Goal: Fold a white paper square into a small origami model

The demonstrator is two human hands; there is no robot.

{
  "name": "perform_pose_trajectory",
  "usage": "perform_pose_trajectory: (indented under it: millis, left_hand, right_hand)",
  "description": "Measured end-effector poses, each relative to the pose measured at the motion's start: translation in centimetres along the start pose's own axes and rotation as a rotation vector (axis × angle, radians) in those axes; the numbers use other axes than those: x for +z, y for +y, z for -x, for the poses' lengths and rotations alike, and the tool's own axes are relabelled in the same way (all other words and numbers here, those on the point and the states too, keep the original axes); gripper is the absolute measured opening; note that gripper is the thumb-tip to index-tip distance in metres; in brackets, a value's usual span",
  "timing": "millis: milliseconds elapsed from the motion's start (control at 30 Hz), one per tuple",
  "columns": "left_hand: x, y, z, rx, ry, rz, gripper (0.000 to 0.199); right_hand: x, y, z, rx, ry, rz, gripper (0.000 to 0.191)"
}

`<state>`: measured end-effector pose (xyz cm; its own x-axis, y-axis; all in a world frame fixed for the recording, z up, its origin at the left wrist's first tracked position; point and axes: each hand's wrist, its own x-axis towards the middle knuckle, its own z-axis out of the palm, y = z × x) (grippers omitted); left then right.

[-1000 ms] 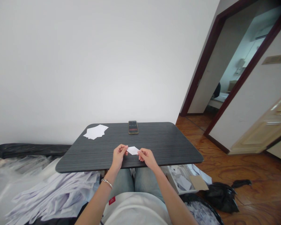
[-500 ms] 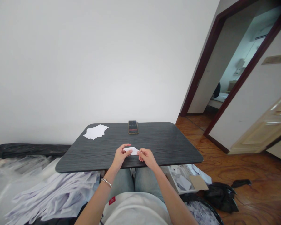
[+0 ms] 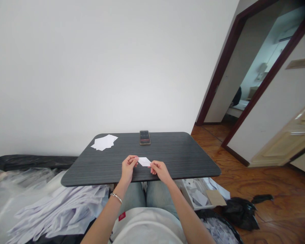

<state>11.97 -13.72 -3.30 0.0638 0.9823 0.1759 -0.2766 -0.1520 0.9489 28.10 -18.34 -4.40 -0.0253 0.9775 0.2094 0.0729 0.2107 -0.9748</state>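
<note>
Tabletop (image 3: 185,156), paper (image 3: 144,162) between both hands (image 3: 128,168) (image 3: 161,171)

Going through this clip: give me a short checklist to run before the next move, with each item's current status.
Grip: ok, the left hand and right hand pinch opposite ends of the small white paper piece.
Whole piece in view: not ok, the fingers cover part of it.
Creases on the piece: cannot tell, it is too small.
Piece touching the dark wood-grain tabletop: cannot tell.
Stack of white sheets apart from the hands: ok.
Phone apart from the hands: ok.
</note>
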Motion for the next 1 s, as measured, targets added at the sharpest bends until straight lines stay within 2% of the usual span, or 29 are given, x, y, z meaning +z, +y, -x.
perform_pose_trajectory:
  millis: [367, 600, 800, 1000]
  left_hand:
    - [0.03, 0.16, -0.02, 0.006, 0.02, 0.025, 0.029]
    - [0.15, 0.56, 0.25, -0.052, -0.143, 0.034, 0.038]
    - [0.62, 0.77, 0.49, -0.07, -0.263, -0.077, 0.04]
    - [0.54, 0.47, 0.41, -0.025, -0.231, -0.072, 0.028]
  right_hand:
    - [-0.02, -0.11, 0.02, 0.002, 0.026, 0.018, 0.03]
    - [-0.04, -0.4, 0.11, 0.005, 0.029, 0.017, 0.03]
    - [-0.06, -0.41, 0.12, -0.011, 0.015, 0.038, 0.03]
    - [0.04, -0.18, 0.1, -0.015, -0.033, 0.054, 0.03]
